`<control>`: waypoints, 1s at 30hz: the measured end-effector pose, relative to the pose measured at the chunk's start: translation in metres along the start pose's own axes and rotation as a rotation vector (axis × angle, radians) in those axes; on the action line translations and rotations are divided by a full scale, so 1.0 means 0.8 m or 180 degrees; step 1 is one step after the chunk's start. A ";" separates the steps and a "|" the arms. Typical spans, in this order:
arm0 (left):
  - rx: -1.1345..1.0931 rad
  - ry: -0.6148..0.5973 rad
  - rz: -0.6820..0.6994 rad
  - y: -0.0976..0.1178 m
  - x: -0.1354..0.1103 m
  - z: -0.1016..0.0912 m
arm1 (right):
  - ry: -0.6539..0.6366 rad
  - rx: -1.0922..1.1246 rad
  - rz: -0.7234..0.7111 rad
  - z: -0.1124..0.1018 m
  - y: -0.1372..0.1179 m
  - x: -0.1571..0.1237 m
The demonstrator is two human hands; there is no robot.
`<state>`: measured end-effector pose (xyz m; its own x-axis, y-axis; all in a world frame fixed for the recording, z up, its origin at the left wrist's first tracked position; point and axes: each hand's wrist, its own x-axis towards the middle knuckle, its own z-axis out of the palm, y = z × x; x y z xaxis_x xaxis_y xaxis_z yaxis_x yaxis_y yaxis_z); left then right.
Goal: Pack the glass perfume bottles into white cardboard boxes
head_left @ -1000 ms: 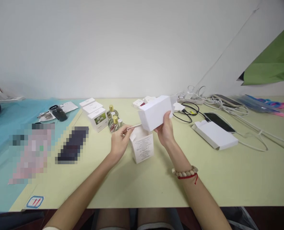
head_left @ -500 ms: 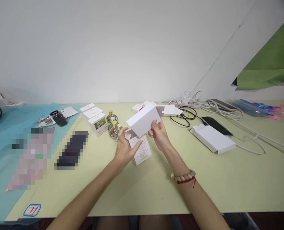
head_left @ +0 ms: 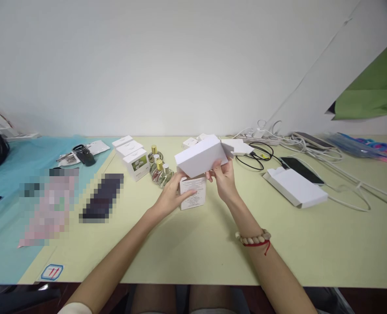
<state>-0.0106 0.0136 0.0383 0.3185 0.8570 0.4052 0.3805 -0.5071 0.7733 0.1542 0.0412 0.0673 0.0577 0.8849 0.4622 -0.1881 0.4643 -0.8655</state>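
Near the middle of the table (head_left: 213,250), the left hand (head_left: 170,197) has its grip on a printed carton (head_left: 198,198), thumb across the lettered face, some fingers hidden from me. The right hand (head_left: 224,179) grasps a plain white box (head_left: 198,156), tilted, at the carton's twelve o'clock; I can't tell whether they touch. From the carton, glass bottles (head_left: 160,171) stand near at ten o'clock, and a flat white box (head_left: 296,188) lies well apart at three.
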 end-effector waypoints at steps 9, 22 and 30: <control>-0.0630 0.0348 -0.0108 -0.010 -0.002 0.004 | 0.0205 -0.1182 -0.1100 -0.002 -0.002 -0.009; -0.0180 0.0270 0.0320 -0.015 -0.001 0.006 | -0.0031 -0.1740 -0.1209 -0.002 -0.007 -0.013; 0.0286 0.0588 0.0945 -0.033 -0.001 0.013 | 0.0243 -0.2163 -0.1474 0.000 -0.010 -0.013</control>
<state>-0.0117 0.0256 0.0127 0.2674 0.6692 0.6933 0.3724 -0.7354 0.5662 0.1550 0.0284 0.0698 0.0549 0.5870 0.8077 0.5039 0.6821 -0.5299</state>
